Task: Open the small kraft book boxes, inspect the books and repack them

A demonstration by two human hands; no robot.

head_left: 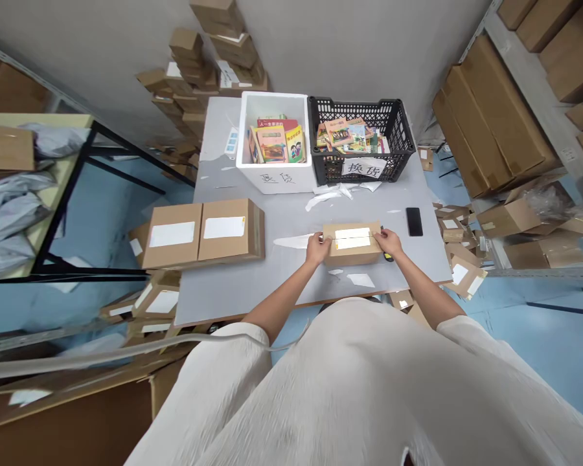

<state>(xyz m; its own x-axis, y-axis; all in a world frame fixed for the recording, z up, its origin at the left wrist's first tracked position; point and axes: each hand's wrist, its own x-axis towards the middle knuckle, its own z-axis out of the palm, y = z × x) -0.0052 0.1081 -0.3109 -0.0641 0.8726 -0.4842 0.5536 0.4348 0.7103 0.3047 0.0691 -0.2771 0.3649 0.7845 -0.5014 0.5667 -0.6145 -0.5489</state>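
A small brown cardboard box (pixel 352 259) with a white label lies on the grey table in front of me. A dark line runs lengthwise across the label, along the seam on top. My left hand (pixel 317 248) is closed on the left end of the box, thumb on the top near the seam. At the opposite end, my right hand (pixel 390 243) grips the right edge, its fingers bent over the top. Partly hidden beside my right hand is a small black and yellow object (pixel 388 257), whose kind I cannot make out.
Two labelled cardboard boxes (pixel 223 228) sit at the table's left. Behind stand a white bin (pixel 276 178) and a black crate (pixel 401 139), both with books. A phone (pixel 414 222) lies right; paper scraps (pixel 361 280) are scattered. Shelves (pixel 63 168) and stacked boxes (pixel 495 116) flank the table.
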